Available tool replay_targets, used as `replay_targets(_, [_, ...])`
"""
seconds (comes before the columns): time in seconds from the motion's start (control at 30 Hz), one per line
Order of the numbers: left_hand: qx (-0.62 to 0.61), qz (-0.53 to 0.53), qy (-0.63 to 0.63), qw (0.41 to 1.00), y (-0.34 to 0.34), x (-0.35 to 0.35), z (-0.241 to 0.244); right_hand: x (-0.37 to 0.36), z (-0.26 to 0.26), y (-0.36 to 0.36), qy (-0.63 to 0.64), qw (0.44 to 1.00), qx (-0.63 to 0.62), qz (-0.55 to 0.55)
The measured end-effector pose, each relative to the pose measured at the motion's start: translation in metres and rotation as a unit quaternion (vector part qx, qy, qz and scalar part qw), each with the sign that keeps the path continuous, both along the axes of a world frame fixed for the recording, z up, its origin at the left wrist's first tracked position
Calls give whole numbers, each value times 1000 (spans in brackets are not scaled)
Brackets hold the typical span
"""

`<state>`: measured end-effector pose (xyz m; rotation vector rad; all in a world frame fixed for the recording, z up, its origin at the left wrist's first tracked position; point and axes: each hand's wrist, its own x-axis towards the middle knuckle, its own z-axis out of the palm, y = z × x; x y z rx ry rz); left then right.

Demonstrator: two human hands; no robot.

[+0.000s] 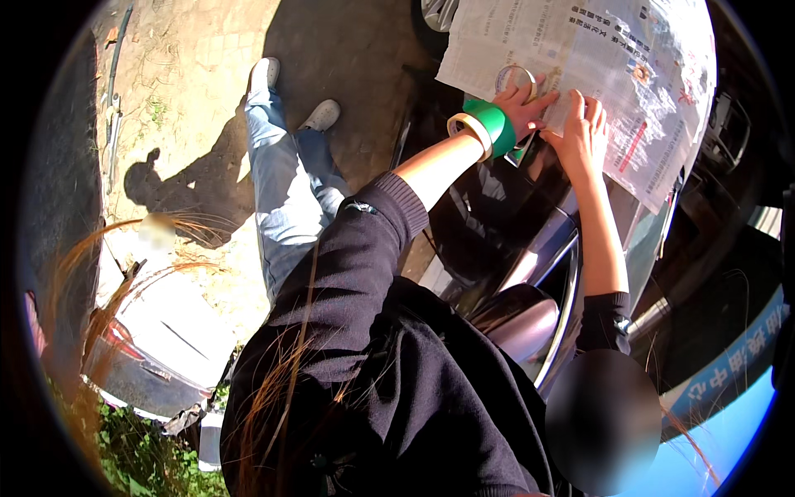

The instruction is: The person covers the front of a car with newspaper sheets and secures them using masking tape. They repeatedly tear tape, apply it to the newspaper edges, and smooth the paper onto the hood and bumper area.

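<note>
Newspaper sheets point(559, 50) cover a curved, dark car body panel point(627, 202) at the upper right. My left hand point(518, 115) rests at their lower edge, fingers spread. A tape roll point(499, 79) stands against its fingers; whether they grip it is unclear. Around my left wrist are a wide green tape roll point(494, 123) and a cream tape roll point(477, 132). My right hand point(581, 133) touches the newspaper just to the right, fingers bent, its thumb beside my left hand and apart from the index finger. What lies under my fingertips is hidden.
A car door handle point(537, 245) and a side mirror point(525, 320) are below my hands. A wheel point(428, 28) shows left of the newspaper. Light, damaged bodywork point(168, 323) lies at lower left, near green plants point(140, 453). Blue signage point(726, 373) bears writing.
</note>
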<state>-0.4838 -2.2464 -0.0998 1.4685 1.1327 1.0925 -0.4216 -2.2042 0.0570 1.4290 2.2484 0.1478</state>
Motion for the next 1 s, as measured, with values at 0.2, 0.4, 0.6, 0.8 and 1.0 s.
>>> replay_targets(0.2, [37,22,-34,998,-3,-6,-3,16,-6,12,44,999,19,-22])
replay_targets(0.4, [-110,27,-330,937,-38,-44,27,-10,1,-23,320,936,-49,-141])
replay_targets(0.6, [-72,37,-261,962,-53,-73,40,-37,-2,-34,369,909,-105,-163])
replay_targets(0.8, [-103,-16,-288,952,-58,-89,40,-58,9,-41,353,924,-106,-98])
replay_targets(1.0, [-99,-14,-216,971,-84,-103,40,-46,-6,-52,321,942,-74,-70])
